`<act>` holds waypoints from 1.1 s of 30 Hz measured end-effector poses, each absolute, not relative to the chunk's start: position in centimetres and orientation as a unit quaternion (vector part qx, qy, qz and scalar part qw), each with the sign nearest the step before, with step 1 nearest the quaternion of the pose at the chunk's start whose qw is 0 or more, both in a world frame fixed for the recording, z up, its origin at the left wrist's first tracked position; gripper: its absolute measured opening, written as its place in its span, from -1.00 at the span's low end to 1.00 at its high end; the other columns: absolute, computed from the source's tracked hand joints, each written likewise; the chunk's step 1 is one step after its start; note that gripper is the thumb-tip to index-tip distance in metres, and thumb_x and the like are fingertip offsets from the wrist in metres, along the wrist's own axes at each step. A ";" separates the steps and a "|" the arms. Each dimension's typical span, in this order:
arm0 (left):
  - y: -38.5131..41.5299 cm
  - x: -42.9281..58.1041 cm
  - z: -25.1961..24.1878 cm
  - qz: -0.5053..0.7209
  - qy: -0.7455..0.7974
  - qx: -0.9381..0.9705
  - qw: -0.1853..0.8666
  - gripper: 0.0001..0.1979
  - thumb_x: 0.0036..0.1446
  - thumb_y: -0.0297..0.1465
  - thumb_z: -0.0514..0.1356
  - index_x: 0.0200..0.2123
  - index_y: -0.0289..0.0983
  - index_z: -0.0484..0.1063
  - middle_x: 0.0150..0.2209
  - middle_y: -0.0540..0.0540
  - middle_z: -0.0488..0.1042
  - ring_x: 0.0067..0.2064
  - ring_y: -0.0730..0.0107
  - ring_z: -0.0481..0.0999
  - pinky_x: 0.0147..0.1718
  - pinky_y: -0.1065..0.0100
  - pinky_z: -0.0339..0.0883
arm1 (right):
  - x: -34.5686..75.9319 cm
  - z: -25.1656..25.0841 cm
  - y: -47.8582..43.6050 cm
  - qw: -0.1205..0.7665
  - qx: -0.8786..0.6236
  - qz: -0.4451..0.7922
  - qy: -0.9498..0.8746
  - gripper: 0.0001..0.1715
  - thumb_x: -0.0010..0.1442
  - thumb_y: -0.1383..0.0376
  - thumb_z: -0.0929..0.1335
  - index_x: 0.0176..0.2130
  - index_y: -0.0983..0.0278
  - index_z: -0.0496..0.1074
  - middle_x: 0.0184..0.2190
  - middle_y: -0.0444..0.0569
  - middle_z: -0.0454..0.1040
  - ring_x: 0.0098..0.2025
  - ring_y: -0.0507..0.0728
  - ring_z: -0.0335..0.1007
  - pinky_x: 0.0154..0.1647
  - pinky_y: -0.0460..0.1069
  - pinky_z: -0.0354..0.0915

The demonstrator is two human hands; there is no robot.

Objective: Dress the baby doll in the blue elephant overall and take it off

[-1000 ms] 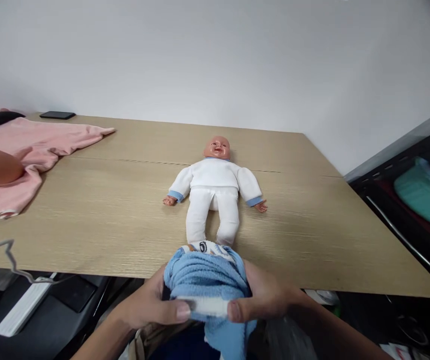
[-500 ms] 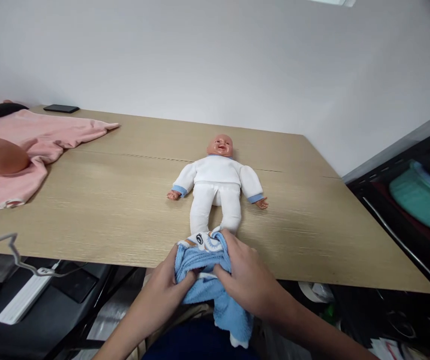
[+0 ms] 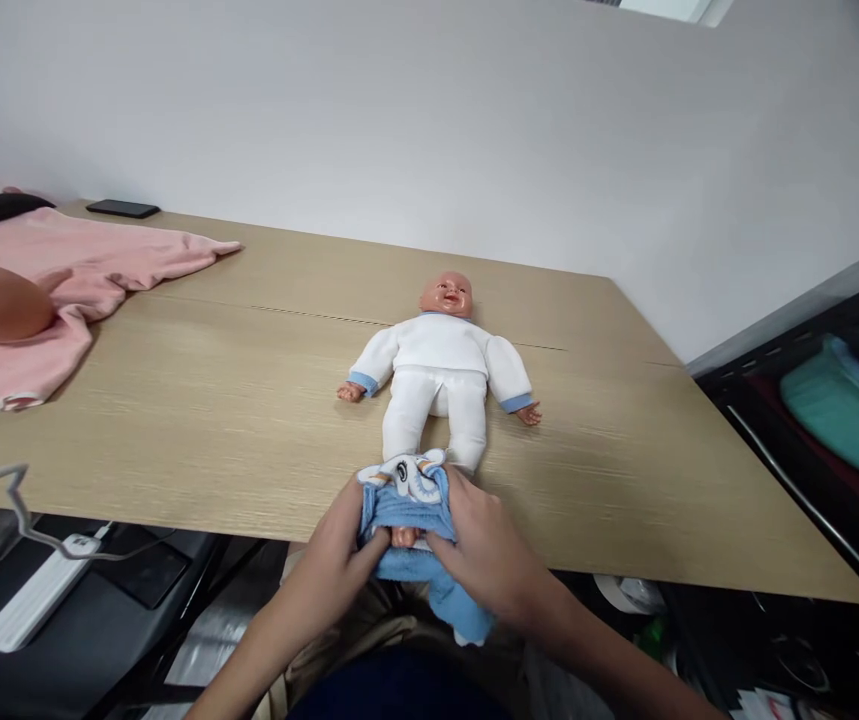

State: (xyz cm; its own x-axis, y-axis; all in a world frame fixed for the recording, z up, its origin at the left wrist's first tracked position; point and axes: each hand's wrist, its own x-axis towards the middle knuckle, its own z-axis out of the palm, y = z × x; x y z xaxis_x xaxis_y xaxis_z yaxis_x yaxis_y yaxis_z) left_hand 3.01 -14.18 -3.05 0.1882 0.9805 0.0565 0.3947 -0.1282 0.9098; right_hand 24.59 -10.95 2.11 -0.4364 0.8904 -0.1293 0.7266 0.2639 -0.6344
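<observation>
The left hand (image 3: pixel 335 565) and the right hand (image 3: pixel 485 555) each have a tight grip on the blue cloth (image 3: pixel 406 505). It sits bunched at the near edge of the counter (image 3: pixel 211 420), touching the feet of the doll (image 3: pixel 436 365). A pink cloth (image 3: pixel 76 285) lies at the far left corner.

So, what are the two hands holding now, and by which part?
Both hold the blue garment: the left hand and the right hand grip its bunched-up fabric, one on each side, at the doll's feet.
</observation>
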 end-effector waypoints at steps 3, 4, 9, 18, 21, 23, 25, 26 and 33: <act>-13.4 2.5 -3.4 0.404 0.506 0.622 0.441 -0.67 0.40 -0.34 0.19 0.19 -0.23 0.41 0.10 -0.22 0.60 0.15 0.03 0.59 0.22 0.09 0.44 | 25.3 1.7 -10.5 0.182 -0.511 0.348 -0.764 -0.59 0.31 0.39 0.43 0.13 0.23 0.43 0.04 0.07 0.66 0.08 0.33 0.64 0.06 0.14 0.48; -13.0 2.4 -3.3 0.411 0.502 0.614 0.449 -0.68 0.39 -0.34 0.22 0.17 -0.22 0.41 0.07 -0.18 0.61 0.11 0.07 0.60 0.17 0.14 0.46 | 25.4 1.7 -10.3 0.198 -0.508 0.344 -0.764 -0.61 0.28 0.38 0.46 0.09 0.22 0.44 -0.01 0.05 0.66 0.03 0.32 0.64 0.02 0.13 0.48; -10.4 1.2 -2.5 0.395 0.491 0.611 0.479 -0.73 0.37 -0.28 0.32 0.05 -0.24 0.43 -0.10 -0.10 0.59 -0.07 0.17 0.58 -0.03 0.27 0.47 | 26.3 1.4 -8.0 0.261 -0.421 0.259 -0.830 -0.61 0.18 0.34 0.56 -0.01 0.25 0.49 0.00 0.12 0.60 0.16 0.37 0.48 0.23 0.25 0.42; -4.5 -1.6 -0.1 0.269 0.409 0.673 0.554 -0.86 0.25 -0.28 0.42 -0.24 -0.24 0.67 -0.02 -0.18 0.64 0.08 0.02 0.57 0.15 0.14 0.49 | 27.6 0.8 -1.5 0.217 -0.265 0.273 -0.899 -0.81 0.23 0.28 0.57 -0.28 0.22 0.50 -0.27 -0.06 0.60 -0.14 0.21 0.50 0.07 0.12 0.38; -3.1 -1.9 -0.2 0.228 0.402 0.645 0.609 -0.76 0.22 -0.26 0.46 -0.13 -0.27 0.66 -0.12 -0.14 0.67 -0.10 0.16 0.61 -0.04 0.23 0.55 | 27.1 2.1 -0.4 0.164 -0.243 0.287 -0.912 -0.82 0.25 0.25 0.56 -0.18 0.23 0.56 -0.17 -0.04 0.63 -0.08 0.22 0.52 0.14 0.13 0.37; -2.5 -2.0 -0.4 0.211 0.388 0.634 0.634 -0.69 0.19 -0.24 0.50 -0.07 -0.29 0.66 -0.11 -0.14 0.69 -0.11 0.18 0.62 -0.05 0.24 0.56 | 26.8 3.1 -0.1 0.140 -0.238 0.300 -0.913 -0.78 0.27 0.26 0.54 -0.08 0.22 0.59 -0.08 -0.03 0.65 0.01 0.24 0.53 0.21 0.14 0.36; -2.1 -2.3 -0.7 0.199 0.380 0.625 0.652 -0.67 0.18 -0.23 0.52 -0.09 -0.30 0.67 -0.10 -0.16 0.70 -0.11 0.18 0.63 -0.06 0.26 0.57 | 26.9 3.8 -0.1 0.120 -0.237 0.328 -0.907 -0.56 0.24 0.24 0.56 0.10 0.21 0.57 0.05 0.01 0.64 0.12 0.27 0.53 0.31 0.17 0.34; -2.0 -2.6 -0.8 0.198 0.379 0.622 0.656 -0.67 0.17 -0.22 0.53 -0.10 -0.30 0.68 -0.13 -0.15 0.70 -0.13 0.20 0.63 -0.08 0.27 0.57 | 27.0 4.1 -0.1 0.109 -0.239 0.345 -0.901 -0.43 0.23 0.21 0.58 0.19 0.22 0.54 0.12 0.04 0.62 0.18 0.29 0.51 0.34 0.18 0.33; -1.5 -4.4 -0.9 0.217 0.393 0.630 0.633 -0.63 0.07 -0.18 0.61 -0.23 -0.30 0.68 -0.26 -0.06 0.61 -0.20 0.26 0.54 -0.19 0.35 0.50 | 29.1 4.5 -1.9 0.131 -0.325 0.393 -0.850 -0.70 0.47 0.07 0.44 -0.20 0.24 0.50 -0.22 -0.06 0.54 -0.17 0.16 0.44 -0.06 0.05 0.36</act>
State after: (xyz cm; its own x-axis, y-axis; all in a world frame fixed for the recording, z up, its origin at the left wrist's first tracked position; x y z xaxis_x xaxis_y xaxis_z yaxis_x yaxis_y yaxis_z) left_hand -4.43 -1.47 -0.87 0.5967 0.7706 -0.2240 0.2199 0.1114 0.9691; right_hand 29.09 -1.93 4.52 -0.7544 0.6556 -0.0333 0.4502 0.4798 -0.7531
